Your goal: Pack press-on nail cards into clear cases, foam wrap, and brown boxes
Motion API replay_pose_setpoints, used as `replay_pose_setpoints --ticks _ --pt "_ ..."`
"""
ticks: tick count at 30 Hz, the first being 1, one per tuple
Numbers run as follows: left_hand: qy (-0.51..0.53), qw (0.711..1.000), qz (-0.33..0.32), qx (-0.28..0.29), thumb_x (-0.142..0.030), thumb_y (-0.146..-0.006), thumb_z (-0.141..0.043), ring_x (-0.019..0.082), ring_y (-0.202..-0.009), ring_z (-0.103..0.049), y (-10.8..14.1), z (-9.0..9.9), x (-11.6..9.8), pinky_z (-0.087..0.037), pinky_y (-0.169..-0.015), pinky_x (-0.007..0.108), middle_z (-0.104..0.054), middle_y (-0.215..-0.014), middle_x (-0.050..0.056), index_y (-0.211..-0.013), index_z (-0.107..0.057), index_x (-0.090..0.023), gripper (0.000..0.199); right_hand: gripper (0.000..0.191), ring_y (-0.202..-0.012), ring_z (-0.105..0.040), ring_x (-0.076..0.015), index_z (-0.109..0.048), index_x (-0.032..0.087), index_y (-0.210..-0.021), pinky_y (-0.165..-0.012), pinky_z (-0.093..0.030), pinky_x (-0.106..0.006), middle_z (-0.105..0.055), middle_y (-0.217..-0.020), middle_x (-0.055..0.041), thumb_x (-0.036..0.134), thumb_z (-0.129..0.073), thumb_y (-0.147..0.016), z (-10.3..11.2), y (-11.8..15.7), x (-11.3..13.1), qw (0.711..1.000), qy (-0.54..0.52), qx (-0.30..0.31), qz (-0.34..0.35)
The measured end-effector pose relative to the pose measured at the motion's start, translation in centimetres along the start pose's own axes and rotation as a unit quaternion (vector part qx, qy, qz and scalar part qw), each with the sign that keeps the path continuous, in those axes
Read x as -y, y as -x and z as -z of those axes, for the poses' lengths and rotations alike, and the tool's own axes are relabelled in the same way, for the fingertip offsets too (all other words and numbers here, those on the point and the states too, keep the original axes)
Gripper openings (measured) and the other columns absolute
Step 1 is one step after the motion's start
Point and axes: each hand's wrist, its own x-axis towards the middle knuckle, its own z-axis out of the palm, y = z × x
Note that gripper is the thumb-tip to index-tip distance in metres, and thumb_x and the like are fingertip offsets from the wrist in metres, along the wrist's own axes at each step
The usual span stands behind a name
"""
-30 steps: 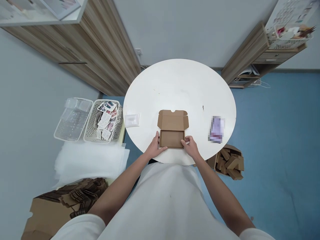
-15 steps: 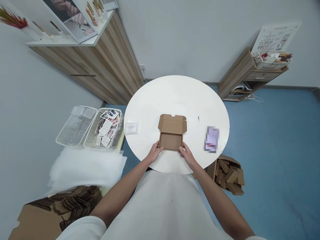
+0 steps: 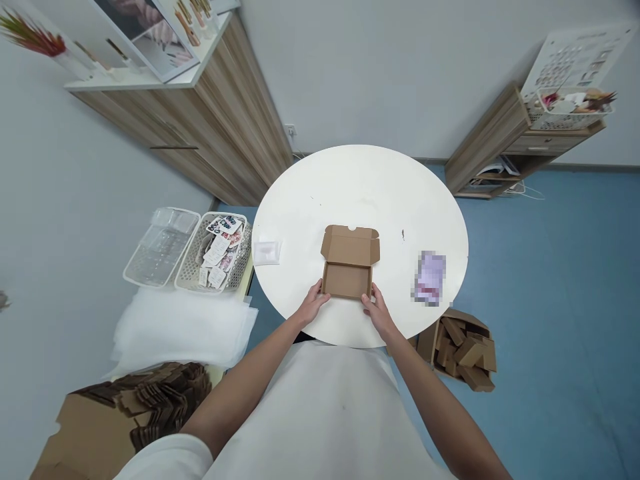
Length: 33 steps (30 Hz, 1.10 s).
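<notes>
- The left hand (image 3: 309, 307) has its fingers on the near left corner of the brown box (image 3: 347, 281), with the thumb on the front edge, so they are closed on the box
- The right hand (image 3: 379, 313) does the same at the near right corner, thumb at the front and fingers along the side
- The box sits near the front of the round white table (image 3: 370, 187), with nothing in it
- Its lid (image 3: 351, 245) is open and leans away from the person, side flaps sticking out
- On the table to the left is a small see-through packet (image 3: 267, 253)
- To the right is a purple thing (image 3: 430, 277), too blurry to name
- Past the table on the left are two white baskets, one with clear plastic (image 3: 163, 247) and one with little cards (image 3: 219, 252)
- Nearer are white sheets (image 3: 185, 327) and lots of folded cardboard (image 3: 95, 430)
- On the blue floor (image 3: 550, 300) at the right, a big carton (image 3: 427, 343) holds small brown boxes (image 3: 470, 352)
</notes>
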Motion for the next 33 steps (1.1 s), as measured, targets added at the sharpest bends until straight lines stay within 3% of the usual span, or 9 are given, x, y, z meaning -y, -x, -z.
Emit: replay_pose_setpoints --ticks 5,8,10,14,18,21,25,29,33 --pt "0.025 0.999 0.043 -0.006 -0.046 -0.078 -0.05 0.026 -0.129 -0.028 0.5 0.3 -0.2 -0.029 -0.102 0.036 -0.022 -0.145 0.011 -0.138 -0.02 -0.018 0.073 0.075 -0.09 -0.056 -0.0189 -0.019 0.025 -0.137 -0.08 -0.047 -0.036 -0.031 -0.135 -0.0118 0.053 -0.05 -0.075 0.0 0.5 -1.3 0.995 0.038 -0.097 0.009" --pt "0.004 0.999 0.041 -0.012 -0.048 -0.08 -0.048 0.026 -0.128 -0.03 1.3 1.3 -0.5 -0.032 -0.1 0.037 -0.025 -0.143 0.01 -0.137 -0.024 -0.021 0.067 0.07 -0.07 -0.05 -0.0123 -0.023 0.022 -0.134 -0.072 -0.047 -0.035 -0.037 -0.125 -0.0126 0.047 -0.052 -0.075 -0.4 1.3 -1.3 0.965 0.088 -0.226 0.096" --pt "-0.026 0.998 0.023 -0.053 -0.048 -0.081 -0.046 0.025 -0.127 -0.031 1.7 2.6 -0.3 -0.034 -0.099 0.037 -0.026 -0.142 0.01 -0.134 -0.029 -0.022 0.061 0.062 -0.063 -0.045 -0.0097 -0.026 0.022 -0.13 -0.066 -0.046 -0.032 -0.042 -0.117 -0.0101 0.042 -0.052 -0.077 -1.5 1.6 -0.4 0.946 0.099 -0.25 0.179" --pt "-0.092 0.971 0.002 -0.22 -0.043 -0.082 -0.045 0.024 -0.127 -0.029 1.9 7.6 1.0 -0.036 -0.097 0.04 -0.026 -0.138 0.011 -0.126 -0.037 -0.021 0.049 0.042 -0.062 -0.045 -0.0104 -0.041 0.021 -0.119 -0.06 -0.045 -0.029 -0.049 -0.1 -0.006 0.034 -0.05 -0.079 -6.7 0.5 3.1 0.94 0.146 -0.145 0.272" --pt "-0.115 0.944 0.008 -0.309 -0.038 -0.08 -0.048 0.025 -0.125 -0.032 0.4 13.8 1.9 -0.036 -0.097 0.041 -0.033 -0.131 0.013 -0.127 -0.034 -0.019 0.052 0.034 -0.083 -0.053 -0.0168 -0.05 0.022 -0.112 -0.07 -0.047 -0.033 -0.053 -0.107 -0.0079 0.034 -0.047 -0.08 -14.4 -2.8 6.2 0.946 0.232 0.004 0.226" --pt "-0.127 0.945 -0.014 -0.3 -0.035 -0.077 -0.052 0.026 -0.127 -0.029 -1.4 17.3 1.7 -0.033 -0.1 0.042 -0.032 -0.132 0.013 -0.127 -0.035 -0.019 0.055 0.043 -0.1 -0.053 -0.0202 -0.047 0.022 -0.119 -0.08 -0.046 -0.035 -0.049 -0.122 -0.0086 0.037 -0.048 -0.079 -19.7 -5.9 7.2 0.959 0.242 0.041 0.142" --pt "-0.112 0.959 -0.012 -0.259 -0.03 -0.077 -0.052 0.027 -0.123 -0.035 -3.8 19.6 1.2 -0.034 -0.099 0.041 -0.036 -0.131 0.014 -0.13 -0.033 -0.016 0.058 0.059 -0.112 -0.047 -0.022 -0.035 0.018 -0.131 -0.089 -0.043 -0.035 -0.042 -0.132 -0.0109 0.037 -0.05 -0.077 -24.2 -9.3 7.6 0.966 0.249 0.028 0.07" --pt "-0.121 0.968 0.015 -0.22 -0.026 -0.078 -0.048 0.025 -0.107 -0.048 -4.9 20.4 1.3 -0.04 -0.092 0.039 -0.041 -0.124 0.017 -0.132 -0.03 -0.011 0.059 0.061 -0.099 -0.054 -0.0192 -0.032 0.018 -0.132 -0.083 -0.047 -0.033 -0.042 -0.131 -0.0101 0.029 -0.052 -0.075 -26.2 -10.9 7.7 0.967 0.246 0.006 0.066" --pt "-0.139 0.967 -0.001 -0.215 -0.021 -0.08 -0.045 0.022 -0.101 -0.052 -4.7 20.9 1.3 -0.043 -0.086 0.035 -0.046 -0.117 0.014 -0.126 -0.043 -0.014 0.047 0.058 -0.085 -0.057 -0.0157 -0.037 0.02 -0.129 -0.08 -0.048 -0.032 -0.049 -0.122 -0.0084 0.021 -0.05 -0.073 -26.9 -11.5 7.4 0.963 0.259 -0.016 0.071"
